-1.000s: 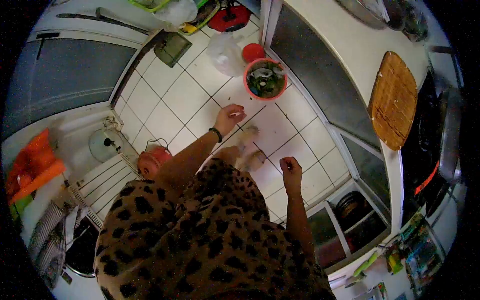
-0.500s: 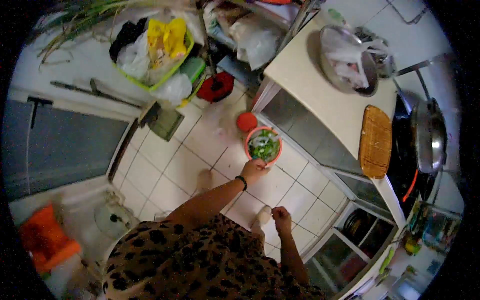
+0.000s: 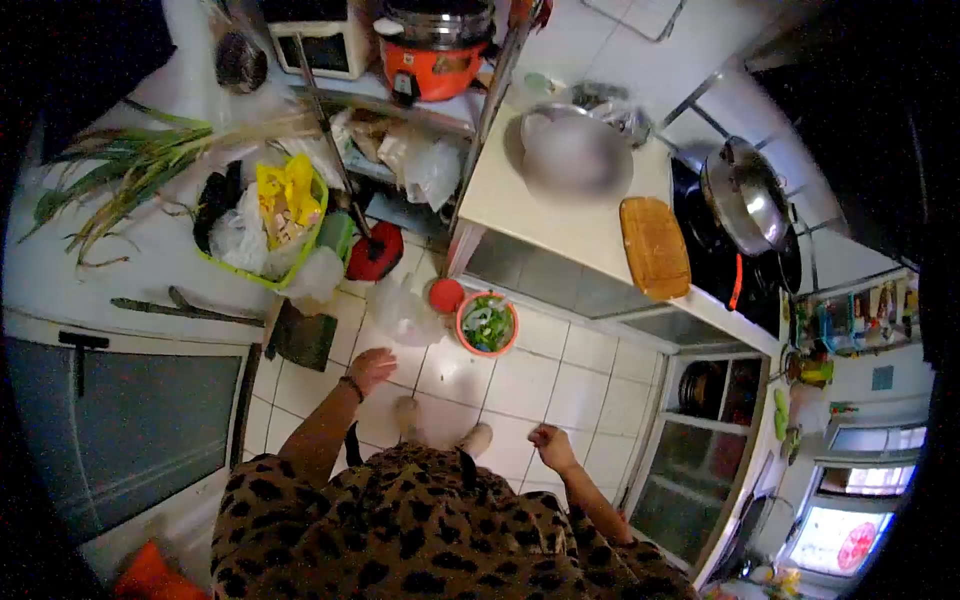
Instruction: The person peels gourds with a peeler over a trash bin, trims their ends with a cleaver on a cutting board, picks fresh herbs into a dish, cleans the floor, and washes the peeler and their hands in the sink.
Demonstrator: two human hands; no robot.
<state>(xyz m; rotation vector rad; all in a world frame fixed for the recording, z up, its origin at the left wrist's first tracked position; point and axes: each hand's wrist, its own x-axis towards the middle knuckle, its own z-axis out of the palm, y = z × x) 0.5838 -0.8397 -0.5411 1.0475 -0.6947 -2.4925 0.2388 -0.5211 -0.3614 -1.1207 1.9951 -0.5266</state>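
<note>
My left hand [image 3: 372, 370], with a dark band at the wrist, hangs over the tiled floor with fingers stretched out and nothing in them. A red-rimmed bin [image 3: 487, 350] holding green leaf scraps stands to its right, apart from it. Right behind the bin is a small round red container [image 3: 446, 295], and a clear plastic bag [image 3: 407, 318] lies on the floor nearby. My right hand [image 3: 550, 447] is closed, its fingers curled together; what they hold, if anything, is hidden.
A cream counter [image 3: 490, 195] carries a large metal bowl [image 3: 535, 140] and a brown cutting board [image 3: 655, 248]. A wok [image 3: 745, 195] sits on the stove. At left are a green-rimmed basket of bags [image 3: 290, 270], a dustpan [image 3: 305, 338] and long green onions [image 3: 150, 165].
My left hand has left the bin's rim and moved left, its fingers opening out. The view has tilted up, bringing the rice cooker and window in. My right hand stays closed.
</note>
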